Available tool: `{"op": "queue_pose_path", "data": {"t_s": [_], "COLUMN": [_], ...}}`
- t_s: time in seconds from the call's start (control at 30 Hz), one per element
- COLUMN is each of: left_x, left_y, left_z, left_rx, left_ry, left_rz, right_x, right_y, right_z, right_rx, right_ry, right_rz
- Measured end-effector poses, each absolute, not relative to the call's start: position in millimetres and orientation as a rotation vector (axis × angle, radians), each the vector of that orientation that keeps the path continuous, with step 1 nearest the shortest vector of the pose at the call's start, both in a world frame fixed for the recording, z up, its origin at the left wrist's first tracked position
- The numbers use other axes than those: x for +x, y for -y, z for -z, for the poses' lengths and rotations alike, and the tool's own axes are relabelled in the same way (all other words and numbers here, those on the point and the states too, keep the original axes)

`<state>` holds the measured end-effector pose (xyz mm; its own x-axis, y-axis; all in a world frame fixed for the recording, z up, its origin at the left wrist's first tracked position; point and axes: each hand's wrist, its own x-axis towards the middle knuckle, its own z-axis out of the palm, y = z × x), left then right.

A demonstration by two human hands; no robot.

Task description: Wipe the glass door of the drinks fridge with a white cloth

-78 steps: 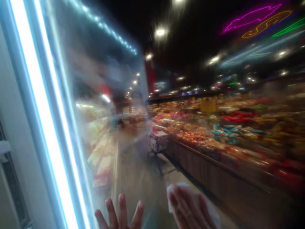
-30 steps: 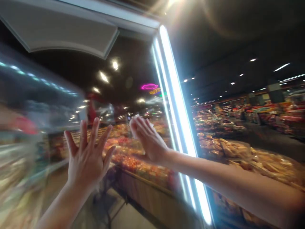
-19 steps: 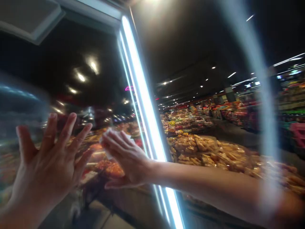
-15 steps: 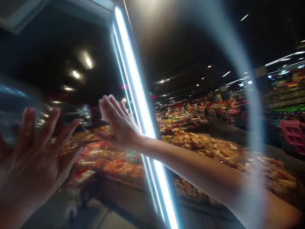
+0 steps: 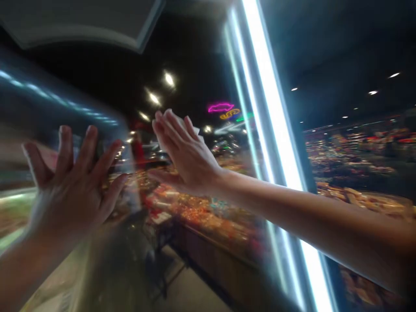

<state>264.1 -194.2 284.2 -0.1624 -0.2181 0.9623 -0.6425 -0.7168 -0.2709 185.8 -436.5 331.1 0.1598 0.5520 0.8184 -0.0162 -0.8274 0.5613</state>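
Note:
My left hand [image 5: 69,182] is raised at the left, palm away from me and fingers spread wide, holding nothing I can see. To its right, my right hand [image 5: 191,156] reaches in from the right side with its fingers stretched out flat. It seems to lie against or close to a clear pane that reflects the lights; whether it touches cannot be made out. A small white patch [image 5: 196,130] shows behind its fingers, perhaps a piece of cloth or paper. Beyond the right forearm stands a bright white light strip [image 5: 276,104], slanting, with fainter parallel lines beside it.
Past the pane, a long display [image 5: 208,212] bears blurred, orange and red packaged goods. Packaged goods [image 5: 364,197] also lie at the right. Neon shapes [image 5: 221,107] glow at the back. A lit case [image 5: 13,212] stands at the left, and a pale panel [image 5: 81,21] hangs overhead.
The view has swung left, so the light strip sits further right and more of the lit case shows. My right hand appears slightly higher and further right; both hands stay stretched out.

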Motion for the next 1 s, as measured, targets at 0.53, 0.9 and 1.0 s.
{"op": "queue_pose_path", "data": {"t_s": [0.53,0.9,1.0], "left_x": [330.5,353.5,353.3], "left_y": [12.7,-41.1,-38.4], "left_z": [-290.8,-260.8,-227.6], "left_rx": [2.065,1.946,1.933], "left_ry": [0.573,0.448,0.491], "left_rz": [-1.996,-1.763,-1.782], "right_x": [273.6,312.8,316.8], "right_y": [255.7,129.1,120.2], "right_z": [-395.0,-414.0,-392.7], "right_rx": [1.915,1.919,1.872], "right_ry": [-0.934,-0.892,-0.966], "right_rz": [-1.563,-1.479,-1.38]}}
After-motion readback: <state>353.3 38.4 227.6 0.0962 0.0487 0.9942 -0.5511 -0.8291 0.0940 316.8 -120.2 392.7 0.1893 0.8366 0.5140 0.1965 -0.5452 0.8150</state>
